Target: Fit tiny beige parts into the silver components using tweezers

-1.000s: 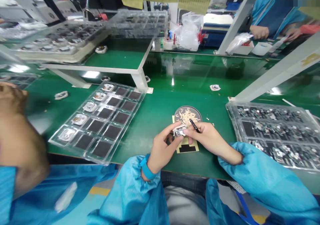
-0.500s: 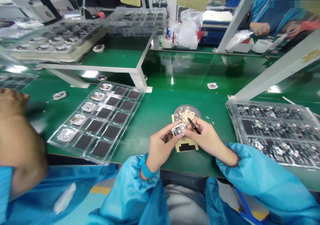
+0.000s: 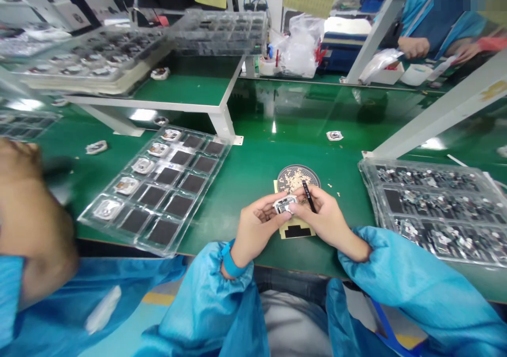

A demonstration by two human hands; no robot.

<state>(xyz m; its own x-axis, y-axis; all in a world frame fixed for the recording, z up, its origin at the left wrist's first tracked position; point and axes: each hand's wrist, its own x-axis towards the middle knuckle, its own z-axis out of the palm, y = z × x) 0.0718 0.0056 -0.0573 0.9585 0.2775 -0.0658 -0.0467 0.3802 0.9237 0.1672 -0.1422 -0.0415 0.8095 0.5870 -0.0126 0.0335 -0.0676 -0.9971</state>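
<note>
My left hand point(image 3: 257, 226) pinches a small silver-white metal part point(image 3: 284, 204) between thumb and fingers, just above the green bench's near edge. My right hand point(image 3: 322, 217) touches the same part with its fingertips and also grips black tweezers point(image 3: 308, 195) that point up and away. Right behind my hands lies a round dish point(image 3: 298, 176) of tiny tan pieces, and a yellow card with a black patch point(image 3: 297, 231) sits under them.
A clear tray point(image 3: 158, 180) with dark pockets, its left column filled, lies at left. A tray point(image 3: 435, 209) full of parts lies at right. Loose parts point(image 3: 335, 135) dot the green bench point(image 3: 253, 161). A co-worker's blurred arm point(image 3: 31, 225) fills the left edge; another person's hand point(image 3: 412, 46) works far right.
My hands have drawn slightly closer to me, and the part is turned flatter. The tweezers now stand more upright. The view has shifted a little.
</note>
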